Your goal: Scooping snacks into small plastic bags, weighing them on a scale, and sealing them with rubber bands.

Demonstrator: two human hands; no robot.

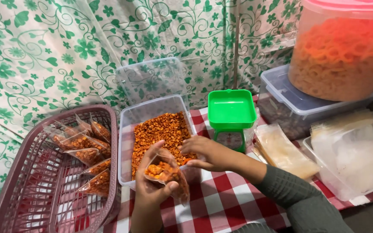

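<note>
The left hand (152,183) pinches a small snack bag (167,174) between thumb and fingers; the right hand (206,153), fingers curled, touches the bag's open top over the clear tub's (126,129) front edge.

This looks like a small home snack-packing corner. A desk (229,203) under a red-and-white checked cloth stands against a wall hung with green floral fabric (44,51). On it sit a green kitchen scale (232,114), a clear tub of orange fried snack (160,133), a stack of empty plastic bags (283,151), a big lidded jar of ring crackers (342,51), and a maroon basket (31,181) of filled packets.
</note>
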